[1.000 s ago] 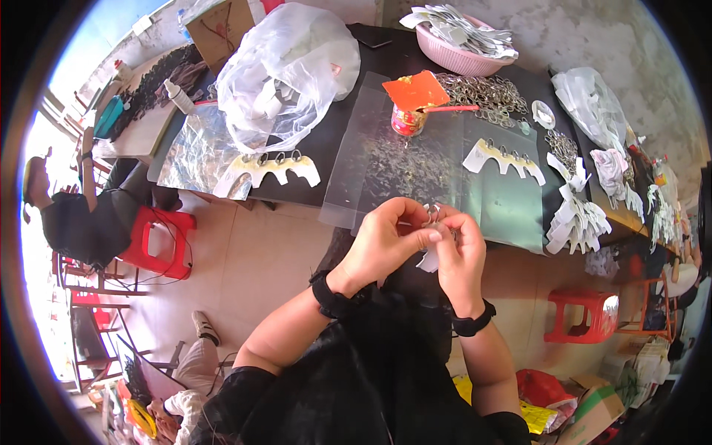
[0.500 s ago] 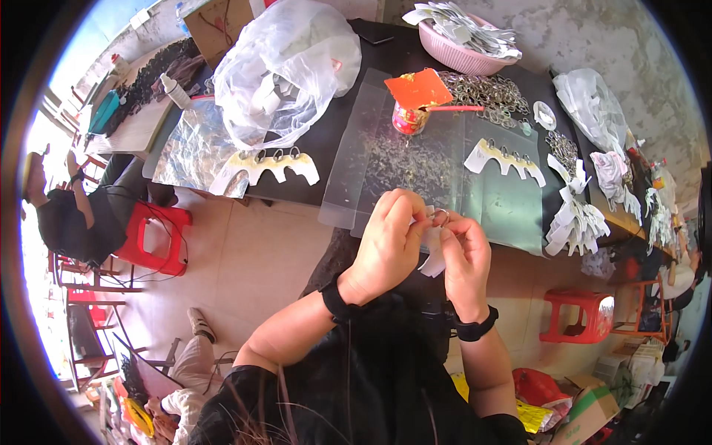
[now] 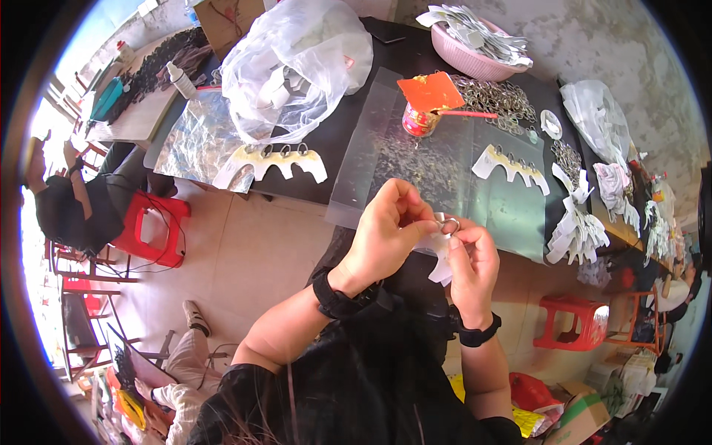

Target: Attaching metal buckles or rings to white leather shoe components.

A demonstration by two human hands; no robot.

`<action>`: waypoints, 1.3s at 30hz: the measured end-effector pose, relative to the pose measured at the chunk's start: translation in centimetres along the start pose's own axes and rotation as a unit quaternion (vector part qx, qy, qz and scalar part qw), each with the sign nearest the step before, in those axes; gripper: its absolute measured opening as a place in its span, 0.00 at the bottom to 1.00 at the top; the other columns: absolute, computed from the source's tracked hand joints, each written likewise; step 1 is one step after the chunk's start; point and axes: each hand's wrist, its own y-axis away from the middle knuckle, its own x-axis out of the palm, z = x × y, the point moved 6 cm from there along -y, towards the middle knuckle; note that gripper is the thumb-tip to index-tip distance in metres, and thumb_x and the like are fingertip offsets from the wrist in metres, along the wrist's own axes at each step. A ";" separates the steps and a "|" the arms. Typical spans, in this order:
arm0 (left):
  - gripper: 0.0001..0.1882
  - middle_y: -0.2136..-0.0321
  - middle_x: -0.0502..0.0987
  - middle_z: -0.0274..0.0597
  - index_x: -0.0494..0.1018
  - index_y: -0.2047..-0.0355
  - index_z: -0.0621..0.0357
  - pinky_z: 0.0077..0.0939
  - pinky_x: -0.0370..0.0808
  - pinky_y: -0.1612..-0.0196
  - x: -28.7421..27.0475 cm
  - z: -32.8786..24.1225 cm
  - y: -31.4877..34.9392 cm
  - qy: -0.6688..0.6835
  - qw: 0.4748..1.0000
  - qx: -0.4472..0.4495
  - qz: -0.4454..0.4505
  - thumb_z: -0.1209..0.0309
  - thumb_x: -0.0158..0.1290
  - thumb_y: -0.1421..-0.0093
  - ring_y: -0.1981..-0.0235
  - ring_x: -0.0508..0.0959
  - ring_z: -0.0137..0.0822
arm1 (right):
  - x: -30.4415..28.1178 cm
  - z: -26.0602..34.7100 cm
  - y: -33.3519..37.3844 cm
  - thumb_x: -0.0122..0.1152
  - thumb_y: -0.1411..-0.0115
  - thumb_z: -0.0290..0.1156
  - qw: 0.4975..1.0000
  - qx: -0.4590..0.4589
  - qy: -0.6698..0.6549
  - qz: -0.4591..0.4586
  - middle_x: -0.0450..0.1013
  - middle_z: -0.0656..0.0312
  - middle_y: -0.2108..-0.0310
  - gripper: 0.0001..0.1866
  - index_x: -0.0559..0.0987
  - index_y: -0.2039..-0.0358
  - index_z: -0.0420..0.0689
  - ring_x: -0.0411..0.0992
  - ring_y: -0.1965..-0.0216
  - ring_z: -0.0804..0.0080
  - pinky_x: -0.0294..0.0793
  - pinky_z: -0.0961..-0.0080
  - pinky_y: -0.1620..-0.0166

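Observation:
In front of my chest, at the table's near edge, my left hand pinches a white scalloped piece at its upper edge. My right hand grips the same piece from the other side, thumb against it. A metal ring sits between my fingertips at the top of the piece; whether the material is folded round it is hidden by the fingers. Beyond my hands lie two similar white pieces with rings along a yellowish edge, one on the left and one on the right.
A small can stands on a smeared plastic sheet, with an orange card and red stick on top. Behind it are heaped rings and a pink basket. White pieces pile up at right. Another person sits left.
Both hands have shifted slightly with the white piece, and the ring between them shows more clearly. The view has moved a little; things on the table look unmoved.

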 end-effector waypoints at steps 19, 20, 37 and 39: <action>0.19 0.73 0.73 0.38 0.57 0.70 0.57 0.20 0.70 0.62 -0.5 -2.6 -0.4 -0.170 0.980 0.091 -0.047 0.86 0.57 0.51 0.69 0.72 0.25 | -0.1 0.6 -0.7 0.48 0.41 0.16 0.998 0.034 0.007 0.055 0.70 0.57 0.57 0.04 0.67 0.68 0.39 0.61 0.72 0.88 0.63 0.89 0.69; 0.19 0.73 0.73 0.38 0.57 0.70 0.57 0.20 0.70 0.61 -0.4 -2.7 -0.3 -0.169 0.980 0.098 -0.044 0.86 0.57 0.51 0.68 0.72 0.26 | -0.1 0.6 -0.7 0.48 0.41 0.16 0.997 0.031 0.009 0.065 0.69 0.57 0.57 0.04 0.67 0.68 0.39 0.61 0.72 0.88 0.63 0.89 0.69; 0.15 0.73 0.71 0.41 0.60 0.68 0.60 0.25 0.73 0.64 0.2 -2.0 1.0 -0.120 0.972 0.189 -0.067 0.86 0.54 0.49 0.70 0.74 0.30 | 0.0 0.6 -1.1 0.47 0.42 0.15 0.994 0.024 0.043 0.098 0.70 0.58 0.57 0.04 0.68 0.68 0.38 0.65 0.64 0.85 0.66 0.86 0.65; 0.14 0.73 0.71 0.42 0.62 0.66 0.61 0.24 0.73 0.65 0.0 -2.4 1.4 -0.150 0.960 0.219 -0.091 0.85 0.54 0.49 0.71 0.74 0.31 | 0.4 1.1 -1.4 0.50 0.44 0.15 0.989 0.028 0.109 0.097 0.70 0.57 0.59 0.04 0.69 0.70 0.39 0.67 0.66 0.82 0.67 0.86 0.67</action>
